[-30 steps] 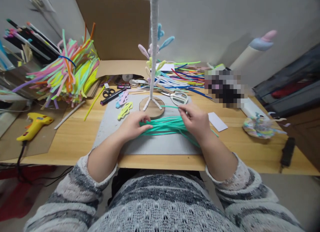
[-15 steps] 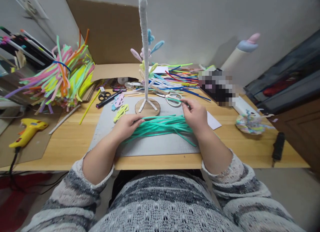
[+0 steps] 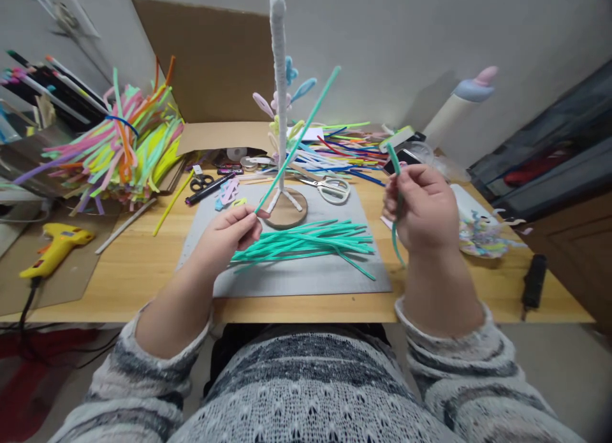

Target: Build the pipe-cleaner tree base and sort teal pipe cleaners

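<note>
Between thumb and fingers my left hand (image 3: 232, 232) pinches one end of a straight green pipe cleaner (image 3: 306, 127), which slants up to the right past the white wrapped stem (image 3: 280, 79). My right hand (image 3: 423, 204) is closed around another green pipe cleaner (image 3: 394, 159), bent, its ends showing above and below the fingers. A loose pile of green pipe cleaners (image 3: 306, 242) lies on the grey mat (image 3: 306, 285) between the hands. Behind the pile, the stem stands upright on a round wooden base (image 3: 299, 217), with looped pastel pieces attached partway up.
White-handled scissors (image 3: 332, 189) lie at the mat's back edge. Mixed pipe cleaners (image 3: 344, 150) are spread behind them. At left are a yellow glue gun (image 3: 55, 248) and a large tied bundle of pipe cleaners (image 3: 119, 143). A black-handled tool (image 3: 533, 283) lies far right.
Both hands have lifted off the pile, each with a green pipe cleaner. My right hand has moved right and towards me; my left hand has shifted slightly left.
</note>
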A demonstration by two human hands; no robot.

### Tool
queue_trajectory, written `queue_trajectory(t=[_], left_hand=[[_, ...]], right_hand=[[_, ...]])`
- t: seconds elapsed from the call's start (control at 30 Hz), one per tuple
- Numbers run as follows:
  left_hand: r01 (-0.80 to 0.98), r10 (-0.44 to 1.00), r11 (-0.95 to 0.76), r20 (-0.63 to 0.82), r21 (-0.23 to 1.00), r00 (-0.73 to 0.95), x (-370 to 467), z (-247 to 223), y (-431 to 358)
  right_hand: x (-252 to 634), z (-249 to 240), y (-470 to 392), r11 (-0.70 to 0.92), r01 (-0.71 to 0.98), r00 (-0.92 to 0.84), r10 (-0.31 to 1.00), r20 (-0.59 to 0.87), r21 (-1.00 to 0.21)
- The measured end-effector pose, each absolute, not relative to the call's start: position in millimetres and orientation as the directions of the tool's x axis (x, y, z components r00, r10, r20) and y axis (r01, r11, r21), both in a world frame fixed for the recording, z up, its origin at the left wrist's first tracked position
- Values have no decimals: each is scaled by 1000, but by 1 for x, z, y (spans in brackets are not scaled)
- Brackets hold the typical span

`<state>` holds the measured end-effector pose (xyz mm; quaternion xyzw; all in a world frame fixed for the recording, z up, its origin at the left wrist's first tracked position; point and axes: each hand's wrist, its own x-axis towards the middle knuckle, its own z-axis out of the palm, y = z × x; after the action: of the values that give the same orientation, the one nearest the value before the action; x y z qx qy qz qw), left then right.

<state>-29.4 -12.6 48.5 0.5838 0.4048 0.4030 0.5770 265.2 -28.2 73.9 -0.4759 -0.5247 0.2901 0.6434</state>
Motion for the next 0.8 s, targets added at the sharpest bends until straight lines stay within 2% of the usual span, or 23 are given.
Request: queue_trajectory(t=[0.07, 0.17, 0.23, 0.4, 0.47, 0.53, 0.6, 0.7, 0.73, 0.8], left_hand=[[-3, 929, 42, -38, 999, 367, -29, 54, -29], [66, 884, 119, -136, 991, 448, -25, 55, -58], [134, 834, 157, -204, 978, 512, -23, 48, -76], [331, 732, 176, -348, 927, 586, -42, 31, -99], [436, 672, 95, -381, 895, 636, -55, 37, -99], [471, 629, -36, -346, 882, 696, -61, 50, -92], [412, 678, -101, -240, 905, 694, -55, 63, -78], [148, 858, 2, -77, 989, 507, -27, 70, -47], [48, 890, 64, -79, 997, 449, -15, 68, -37], [-136, 878, 225, -140, 965, 458, 4, 61, -19]], right_hand=[[259, 87, -45, 209, -70, 14, 978, 209, -975], [240, 90, -64, 62, -190, -229, 968, 106, -980], [226, 83, -68, 51, -235, -262, 958, 114, -971], [211, 65, -54, 41, -331, -219, 968, 119, -943], [209, 64, -47, 8, -345, -243, 965, 98, -938], [206, 63, -42, -19, -336, -302, 949, 88, -942], [199, 61, -38, -37, -309, -378, 922, 87, -950], [184, 56, -36, -59, -286, -501, 860, 97, -956], [179, 54, -35, -63, -282, -529, 842, 100, -957], [172, 50, -34, -64, -289, -544, 832, 108, -955]])
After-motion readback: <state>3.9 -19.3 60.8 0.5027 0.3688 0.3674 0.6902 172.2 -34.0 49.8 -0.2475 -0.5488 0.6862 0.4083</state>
